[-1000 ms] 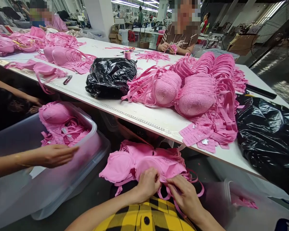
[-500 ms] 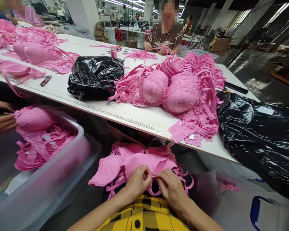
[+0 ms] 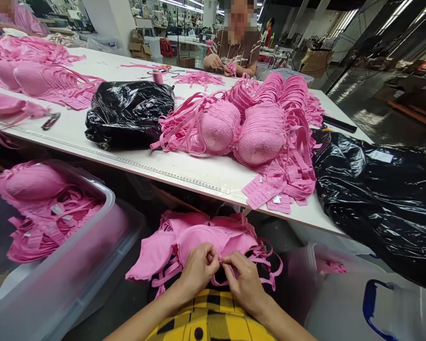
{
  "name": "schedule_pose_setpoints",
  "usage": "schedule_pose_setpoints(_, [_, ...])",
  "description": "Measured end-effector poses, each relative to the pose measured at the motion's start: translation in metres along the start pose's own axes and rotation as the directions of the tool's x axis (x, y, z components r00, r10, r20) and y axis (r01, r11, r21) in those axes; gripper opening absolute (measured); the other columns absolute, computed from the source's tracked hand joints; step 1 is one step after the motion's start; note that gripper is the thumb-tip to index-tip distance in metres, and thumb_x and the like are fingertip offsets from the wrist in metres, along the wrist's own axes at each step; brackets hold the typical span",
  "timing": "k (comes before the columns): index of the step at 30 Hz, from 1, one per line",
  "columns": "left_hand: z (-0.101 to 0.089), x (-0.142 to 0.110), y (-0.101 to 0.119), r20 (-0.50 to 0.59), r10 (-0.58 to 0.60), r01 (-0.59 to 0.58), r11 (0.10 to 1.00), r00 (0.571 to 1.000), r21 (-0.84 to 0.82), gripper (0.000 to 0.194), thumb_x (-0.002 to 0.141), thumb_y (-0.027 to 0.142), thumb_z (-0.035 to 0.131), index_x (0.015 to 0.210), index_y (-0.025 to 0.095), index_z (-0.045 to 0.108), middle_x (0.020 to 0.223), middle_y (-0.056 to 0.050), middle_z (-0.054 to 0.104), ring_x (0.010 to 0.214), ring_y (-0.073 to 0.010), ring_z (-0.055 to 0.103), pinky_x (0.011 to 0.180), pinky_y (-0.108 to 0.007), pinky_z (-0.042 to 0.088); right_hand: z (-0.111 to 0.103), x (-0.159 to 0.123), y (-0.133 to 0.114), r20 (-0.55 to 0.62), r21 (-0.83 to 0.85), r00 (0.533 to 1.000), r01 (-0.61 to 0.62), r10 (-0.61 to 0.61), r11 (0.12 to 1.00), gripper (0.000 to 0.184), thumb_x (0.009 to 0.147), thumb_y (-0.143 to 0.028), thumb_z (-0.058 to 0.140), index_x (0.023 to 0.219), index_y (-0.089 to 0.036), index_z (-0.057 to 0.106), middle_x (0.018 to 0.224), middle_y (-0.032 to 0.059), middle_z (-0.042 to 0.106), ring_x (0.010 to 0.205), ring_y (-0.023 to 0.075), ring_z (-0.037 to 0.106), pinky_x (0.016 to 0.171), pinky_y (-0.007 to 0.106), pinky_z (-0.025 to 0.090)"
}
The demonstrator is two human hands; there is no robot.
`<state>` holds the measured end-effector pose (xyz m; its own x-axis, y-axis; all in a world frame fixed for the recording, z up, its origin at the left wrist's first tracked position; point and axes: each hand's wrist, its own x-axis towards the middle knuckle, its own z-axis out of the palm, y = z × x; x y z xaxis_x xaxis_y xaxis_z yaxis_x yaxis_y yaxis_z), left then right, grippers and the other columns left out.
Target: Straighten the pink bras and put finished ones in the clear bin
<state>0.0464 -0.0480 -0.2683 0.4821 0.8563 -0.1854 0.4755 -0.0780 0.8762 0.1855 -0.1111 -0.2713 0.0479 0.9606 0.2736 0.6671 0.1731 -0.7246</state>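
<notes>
bright ceiling lights (image 3: 181, 5); edges stretched, perhaps blurred.

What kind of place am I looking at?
Likely a garment factory floor: stacked pink bras on a long white table, a thread spool, and plastic bins of bras alongside.

Both hands bare, on wearer's side of white table (image 3: 184, 166), below its near edge, not touching it. L hand (image 3: 198, 266): back up, fingers curled in, thumb + index tip pinched tog. R hand (image 3: 244, 279): back up, fingers bent, pointing L, thumb tucked under w/ tip close to index. Fingertips of both meet v. close, L/R palms apart. L forearm (image 3: 147, 310) slants up + inward twd table; R forearm (image 3: 287, 319) same, mirrored, from lower R. L wrist (image 3: 180, 288) approx straight, R wrist (image 3: 264, 304) likewise. Hands approx level w/ each other rel. to table edge.
</notes>
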Motion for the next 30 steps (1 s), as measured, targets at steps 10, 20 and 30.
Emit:
schedule_pose_setpoints(10, [0.001,0.004,-0.012,0.005,-0.033,0.033,0.989,0.999,-0.144,0.01,0.075,0.018,0.048,0.066,0.016,0.049,0.058,0.004,0.046,0.052,-0.01,0.041,0.05,-0.021,0.032,0.011,0.003,0.006,0.092,-0.082,0.993,0.083,-0.075,0.993,0.019,0.085,-0.008,0.039,0.084,-0.018,0.055,0.077,0.0063,0.06,0.072,0.0203,0.055,0.064,0.031,0.044])
schedule_pose_setpoints(20, [-0.014,-0.006,-0.002,0.053,0.261,-0.257,0.964,0.964,-0.071,0.032,0.075,0.024,0.065,0.106,0.016,0.061,0.093,-0.008,0.062,0.086,-0.0185,0.056,0.078,-0.029,0.045,-0.029,0.014,-0.004,0.19,0.176,0.971,-0.177,0.143,0.968,0.011,0.084,-0.018,0.052,0.078,-0.019,0.062,0.074,0.0026,0.064,0.069,0.0167,0.06,0.064,0.026,0.045])
schedule_pose_setpoints(30, [-0.014,-0.011,0.012,0.304,-0.133,0.296,0.751,0.943,-0.59,0.032,0.072,0.041,0.065,0.083,0.011,0.071,0.061,-0.003,0.063,0.05,-0.0129,0.059,0.051,-0.023,0.048,-0.032,0.02,-0.015,0.205,0.226,0.978,-0.002,-0.046,0.974,0.015,0.085,-0.018,0.055,0.097,-0.021,0.064,0.084,0.0056,0.068,0.077,0.018,0.062,0.069,0.029,0.05])
